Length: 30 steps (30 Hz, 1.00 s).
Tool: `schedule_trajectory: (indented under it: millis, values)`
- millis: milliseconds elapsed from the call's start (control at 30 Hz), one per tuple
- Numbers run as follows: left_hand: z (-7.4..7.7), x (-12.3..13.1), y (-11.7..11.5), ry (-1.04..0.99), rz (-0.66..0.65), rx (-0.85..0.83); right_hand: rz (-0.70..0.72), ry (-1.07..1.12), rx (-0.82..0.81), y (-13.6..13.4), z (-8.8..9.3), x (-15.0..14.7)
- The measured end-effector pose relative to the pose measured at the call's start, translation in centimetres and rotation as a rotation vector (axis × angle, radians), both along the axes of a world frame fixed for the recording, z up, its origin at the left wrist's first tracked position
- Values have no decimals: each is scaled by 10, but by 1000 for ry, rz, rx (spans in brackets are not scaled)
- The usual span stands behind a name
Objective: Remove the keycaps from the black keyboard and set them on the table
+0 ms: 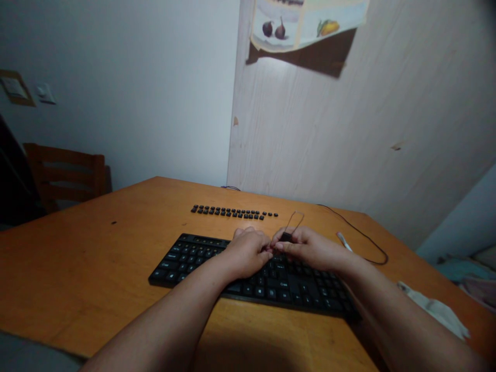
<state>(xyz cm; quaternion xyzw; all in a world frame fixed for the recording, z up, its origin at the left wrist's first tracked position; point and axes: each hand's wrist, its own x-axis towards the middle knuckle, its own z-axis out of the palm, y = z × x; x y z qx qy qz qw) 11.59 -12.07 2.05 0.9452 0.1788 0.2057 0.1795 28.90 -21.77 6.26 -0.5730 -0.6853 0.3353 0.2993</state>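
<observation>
Left hand [248, 253]: palm down over the middle of the keyboard [267, 283], fingers bent, tips meeting those of the other hand; whether it grips anything cannot be told. Right hand [306, 248]: thumb and fingers pinch the black handle of a puller [285, 237], its thin bent-wire loop pointing up and away.

Keyboard: one, black, long and flat, angled across the table [85, 258] under both hands. Hands and forearms [186, 305] cover its centre and part of its right side, so its keys cannot be counted.

Beyond the hands: small, squarish black key caps [223, 212] in two rows, roughly thirteen per row, plus three spaced apart at the right end of the back row.

Right of the hands: one thin dark cable [374, 243], curving; one slim white object [344, 242], use unclear; one pale, crumpled cloth [436, 310] beyond the right forearm.

Table: orange-brown, smooth, angled corners. Far left, one slatted wooden chair [70, 173]. Behind, a pale wood-grain panel [310, 134] bearing a fruit poster [310, 26], lower edge curling: two dark fruits, one yellow.
</observation>
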Motion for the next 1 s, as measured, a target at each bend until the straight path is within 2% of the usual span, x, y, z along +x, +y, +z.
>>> schedule_trajectory:
  millis: [200, 333, 500, 800, 900, 1000]
  values:
    - [1, 0, 2, -2, 4, -11, -28, 6, -70, -2, -3, 0]
    - [1, 0, 4, -3, 16, -23, -25, 46, -56, -2, -5, 1]
    - [3, 0, 3, -15, 21, -38, -91, 66, -63, -1, -5, -1]
    - [5, -1, 2, -39, 15, -98, -172, 361, -143, -1, -7, -2]
    - [7, -1, 2, -47, 25, -119, -202, 344, -169, -2, -7, -3]
    - [8, 0, 2, -35, 29, -131, -223, 238, -162, -3, -6, -5]
